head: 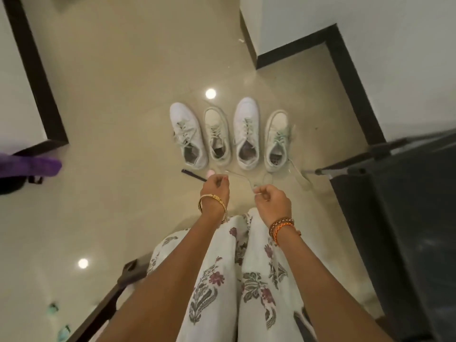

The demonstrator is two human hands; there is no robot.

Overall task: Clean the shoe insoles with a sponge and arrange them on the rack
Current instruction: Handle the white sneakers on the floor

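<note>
Four pale shoes stand in one row on the shiny beige floor, toes pointing away from the person. From left to right: a white sneaker, a smaller cream sneaker, a second white sneaker and a second cream sneaker. The openings of all four face the camera. Inside each one a darker lining is seen, but I cannot tell if an insole lies in it or not.

Both arms reach forward over the person's lap, which is covered by a white cloth with a flower print. The left hand has its fingers curled in a closed grip, and something thin and pale seems to run from it. The right hand also has curled fingers and pinches a thin clear or whitish strip that stretches between the two hands, just in front of the shoes. What this strip is, I cannot tell. Two more pale, see-through shapes lie on the floor near the rightmost shoe.

A small dark stick lies on the floor just left of the left hand. A dark rack or frame stands at the right, and a purple thing is at the left edge.
</note>
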